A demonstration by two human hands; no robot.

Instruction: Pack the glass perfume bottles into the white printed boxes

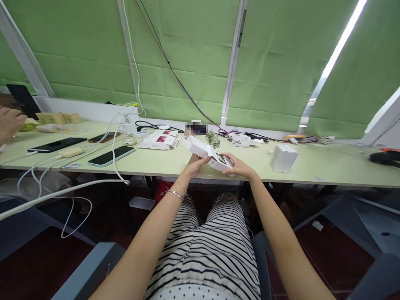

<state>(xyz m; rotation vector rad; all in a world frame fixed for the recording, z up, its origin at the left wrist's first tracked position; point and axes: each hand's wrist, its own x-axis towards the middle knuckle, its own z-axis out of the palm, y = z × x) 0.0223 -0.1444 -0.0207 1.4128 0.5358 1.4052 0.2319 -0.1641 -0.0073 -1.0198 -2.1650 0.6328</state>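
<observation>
A small white cardboard box (215, 165) is held just over the table's front edge, its long white flap or lid (196, 146) standing out toward the upper left. Something dark with a printed or shiny face shows inside it. My left hand (195, 165) is closed on the box's left end, thumb along the side. On the right end, my right hand (239, 166) grips with thumb and fingers. Beyond the box lies a coil of greenish wire (213, 139).
Flat white boxes with red pictures (159, 139) lie left of my hands. A stack of white boxes (283, 158) stands to the right. Phones (111, 156) and loose white cables (115, 158) cover the left side. Another person's hand (11, 121) is at far left.
</observation>
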